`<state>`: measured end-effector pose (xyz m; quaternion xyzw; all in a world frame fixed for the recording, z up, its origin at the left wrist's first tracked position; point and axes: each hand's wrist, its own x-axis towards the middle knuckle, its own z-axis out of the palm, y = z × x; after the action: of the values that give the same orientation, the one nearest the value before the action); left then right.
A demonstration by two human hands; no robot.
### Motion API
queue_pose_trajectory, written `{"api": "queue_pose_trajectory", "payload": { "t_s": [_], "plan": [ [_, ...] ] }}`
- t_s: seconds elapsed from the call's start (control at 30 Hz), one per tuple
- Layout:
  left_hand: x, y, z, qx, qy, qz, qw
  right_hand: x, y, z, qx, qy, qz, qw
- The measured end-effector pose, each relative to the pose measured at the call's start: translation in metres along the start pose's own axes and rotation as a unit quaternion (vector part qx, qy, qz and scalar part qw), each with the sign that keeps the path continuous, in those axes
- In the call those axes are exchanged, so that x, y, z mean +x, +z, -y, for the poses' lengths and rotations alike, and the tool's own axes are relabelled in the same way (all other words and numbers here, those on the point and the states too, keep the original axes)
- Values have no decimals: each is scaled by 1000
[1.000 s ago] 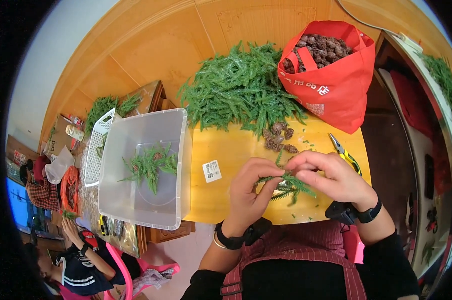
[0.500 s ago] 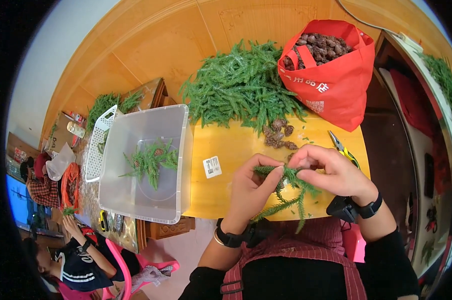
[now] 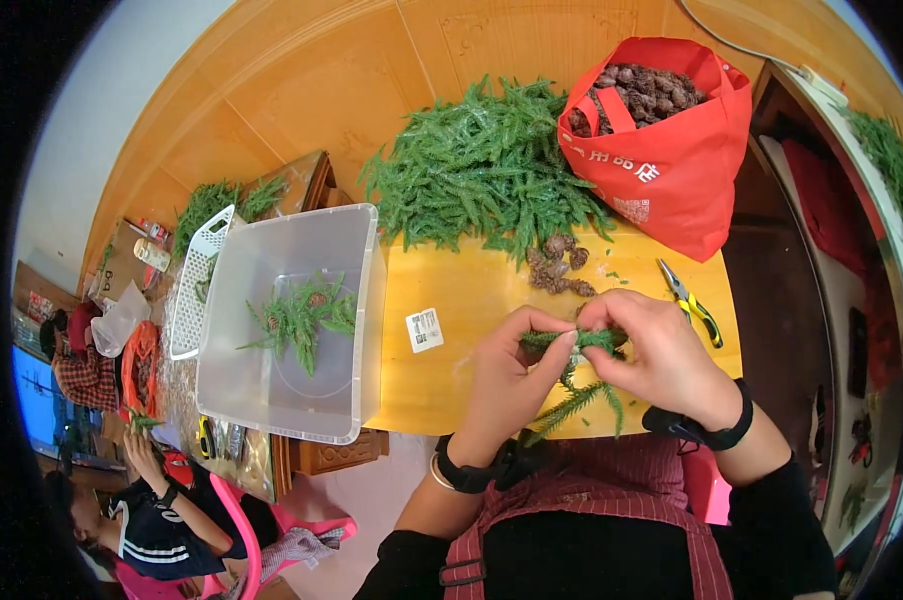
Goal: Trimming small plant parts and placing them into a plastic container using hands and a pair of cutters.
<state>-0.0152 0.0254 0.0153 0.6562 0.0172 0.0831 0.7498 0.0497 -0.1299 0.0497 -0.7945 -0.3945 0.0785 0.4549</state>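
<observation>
Yellow tabletop [image 3: 422,395] bore one red bag [image 3: 662,185], one pair of pliers [image 3: 683,296]; your left hand [image 3: 517,375] and right hand [image 3: 667,355] both pinched one green sprig [image 3: 572,404]!

The green sprig [image 3: 577,402] now droops downward.
It dangles toward the table's [image 3: 422,392] near edge; left hand [image 3: 517,380] and right hand [image 3: 662,350] pinch closer together.

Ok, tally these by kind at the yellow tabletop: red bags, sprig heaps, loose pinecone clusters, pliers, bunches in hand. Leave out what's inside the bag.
Red bag: 1
Heap of green sprigs: 1
Loose pinecone cluster: 1
Pliers: 1
Held green bunch: 1
Total: 5
</observation>
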Motion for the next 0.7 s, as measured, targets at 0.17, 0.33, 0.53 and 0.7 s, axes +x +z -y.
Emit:
{"api": "queue_pose_trajectory", "payload": {
  "t_s": [0.17,0.33,0.53,0.7],
  "plan": [
    [-1,0,-2,2,-18,-13,1000,-2,5,8,-173,-52,-55,982],
    [0,0,4,-5,-36,-6,999,1,7,-1,-279,-148,-104,943],
    [1,5,7,-40,-52,-15,998,8,7,1,-314,-171,-141,923],
    [0,4,8,21,97,-80,992,13,-14,3,-79,48,6,996]
  ]
}}
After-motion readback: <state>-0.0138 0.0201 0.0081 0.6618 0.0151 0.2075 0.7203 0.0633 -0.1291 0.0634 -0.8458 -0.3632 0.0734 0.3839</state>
